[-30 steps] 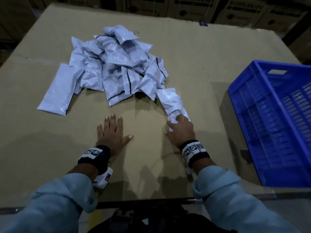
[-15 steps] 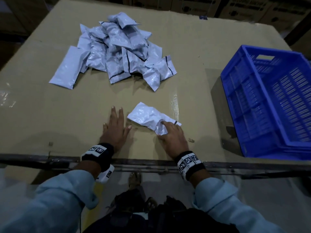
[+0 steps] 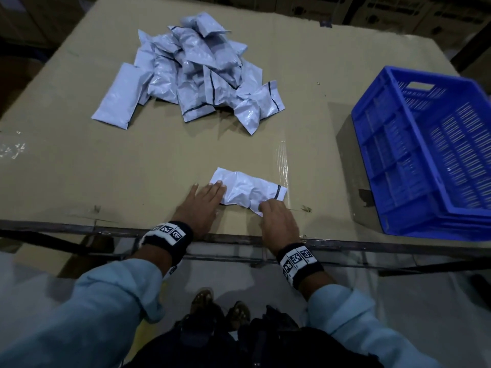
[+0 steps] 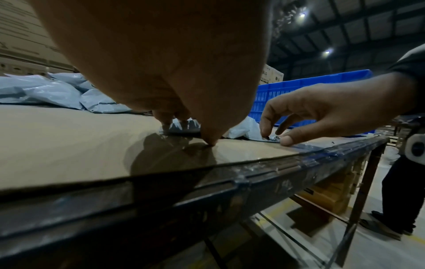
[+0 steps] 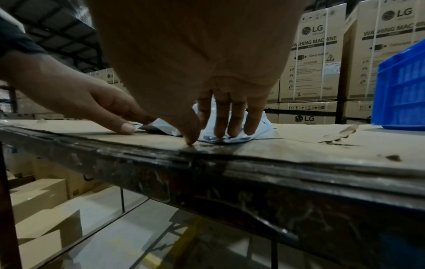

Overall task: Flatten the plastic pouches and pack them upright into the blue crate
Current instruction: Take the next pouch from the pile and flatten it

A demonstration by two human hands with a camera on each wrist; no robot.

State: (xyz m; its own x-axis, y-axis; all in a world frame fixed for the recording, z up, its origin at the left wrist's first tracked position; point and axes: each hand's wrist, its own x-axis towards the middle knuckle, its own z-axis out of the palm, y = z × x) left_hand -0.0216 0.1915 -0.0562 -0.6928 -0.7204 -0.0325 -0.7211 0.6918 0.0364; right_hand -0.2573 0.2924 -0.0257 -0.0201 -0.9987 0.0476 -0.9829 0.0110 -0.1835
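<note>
Item: one crumpled pale grey plastic pouch with a dark band at its right end point(image 3: 248, 191), lying flat on the cardboard-covered table point(image 3: 132, 168) close to its near edge, directly in front of you.

Your left hand point(image 3: 203, 205): fingers straight and together, palm down, fingertips point(image 3: 216, 185) resting on the pouch's left end; the thumb tip touches the cardboard beside it.

Your right hand point(image 3: 279, 217): fingers lightly bent, their tips pressing the pouch's near right corner onto the table; the right wrist view shows three fingers point(image 5: 222, 118) planted on the plastic and the thumb on the cardboard. Nothing is gripped.

Stock: a loose heap of matching pale grey plastic pouches point(image 3: 196, 73), overlapping one another, well beyond the single pouch toward the table's far left.

Container: the blue slotted plastic crate point(image 3: 430, 144), standing on the table's right side, well apart from both hands; the interior that shows holds no pouch.

Surroundings: stacked cardboard cartons printed "LG WASHING MACHINE" point(image 5: 315, 54) behind the table.
</note>
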